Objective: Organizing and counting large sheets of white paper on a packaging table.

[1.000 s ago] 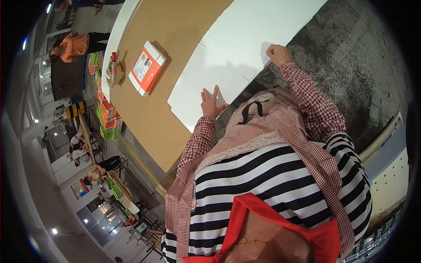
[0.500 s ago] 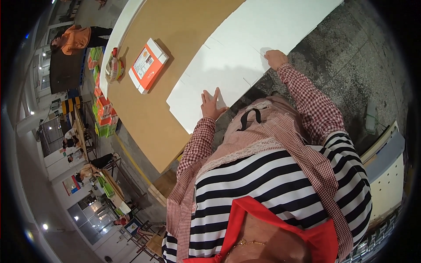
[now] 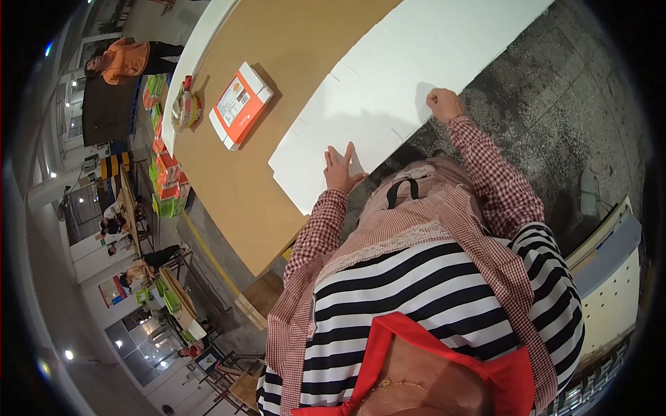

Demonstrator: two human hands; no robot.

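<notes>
A large white sheet of board (image 3: 388, 76) lies flat along the near edge of the brown tabletop. Short thin lines or slits show near its long edges. My left hand (image 3: 339, 170) rests on the sheet's near left part, palm down with fingers spread. Farther right, my right hand (image 3: 446, 104) is closed with its fingers curled, at the sheet's near edge. Whether anything small is inside that hand I cannot make out. A flat orange and white box (image 3: 239, 107) lies on the brown surface beyond the sheet.
Rolls of tape with a red-topped item (image 3: 185, 107) stand near the table's far left rim. Stacked orange and green packs (image 3: 168, 184) sit beyond it. A person in an orange top (image 3: 125, 61) stands at the far left. At right is a cream perforated panel (image 3: 610, 291).
The whole view has shifted slightly, moving the table and hands a little right and down. Both hands keep nearly the same pose and place on the sheet.
</notes>
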